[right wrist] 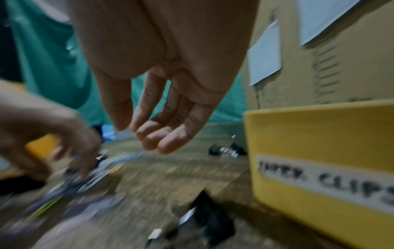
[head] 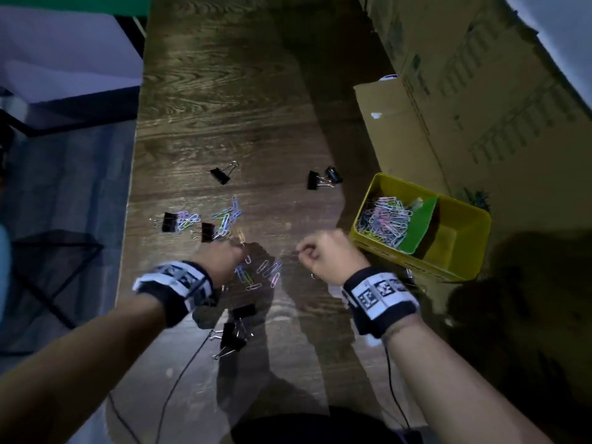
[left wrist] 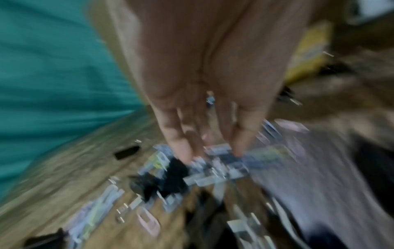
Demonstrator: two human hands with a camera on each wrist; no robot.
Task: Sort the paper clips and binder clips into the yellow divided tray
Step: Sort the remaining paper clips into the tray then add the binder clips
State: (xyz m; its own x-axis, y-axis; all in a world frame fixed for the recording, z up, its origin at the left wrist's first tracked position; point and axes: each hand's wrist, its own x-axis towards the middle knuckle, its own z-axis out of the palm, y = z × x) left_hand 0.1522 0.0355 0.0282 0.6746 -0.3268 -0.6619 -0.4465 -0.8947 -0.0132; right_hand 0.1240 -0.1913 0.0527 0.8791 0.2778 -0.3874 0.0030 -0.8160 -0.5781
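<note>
The yellow divided tray [head: 418,186] [right wrist: 319,134] stands at the right, with a label reading "paper clips" on its near wall. Its left compartment holds coloured paper clips [head: 384,219]; a green divider [head: 419,225] separates the right one, where I see nothing. Loose paper clips [head: 226,216] [left wrist: 217,149] and black binder clips [head: 169,222] lie scattered on the wooden table [head: 224,107]. My left hand [head: 238,248] [left wrist: 213,151] reaches down with straight fingers, tips at the clips; the picture is blurred. My right hand [head: 304,253] [right wrist: 138,133] hovers left of the tray, loosely curled, holding nothing.
Further binder clips lie at the far middle [head: 221,174], far right [head: 323,179] and near me [head: 237,331]. Cardboard boxes [head: 480,107] stand behind the tray. The table's left edge [head: 133,187] drops to the floor. Thin cables [head: 179,379] trail from both wrists.
</note>
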